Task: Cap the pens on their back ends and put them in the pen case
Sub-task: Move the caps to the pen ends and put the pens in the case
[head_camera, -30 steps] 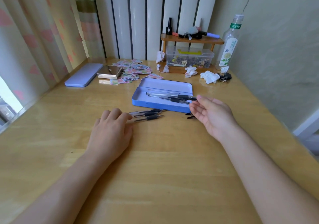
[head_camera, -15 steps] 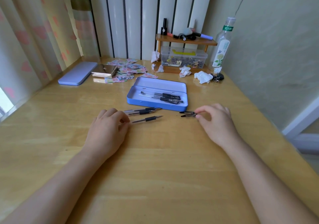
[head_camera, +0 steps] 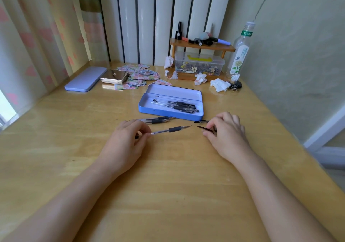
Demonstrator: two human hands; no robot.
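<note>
Wooden table (head_camera: pixel 168 195), lilac tin lid (head_camera: pixel 85 79), scattered stickers (head_camera: pixel 141 74), crumpled tissues (head_camera: pixel 219 85), clear plastic bottle (head_camera: pixel 240 51), small wooden shelf (head_camera: pixel 201 45), clear storage box (head_camera: pixel 198 64)

Pens, caps and a blue pen case

The open pen case (head_camera: pixel 170 112) holds some pens (head_camera: pixel 177 105); two pens (head_camera: pixel 155 120) lie by it, one pen (head_camera: pixel 170 129) is lifted, two caps (head_camera: pixel 202 125) sit nearby.

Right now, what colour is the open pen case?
The pen case is light blue outside, pale inside; the head view shows it.
</note>
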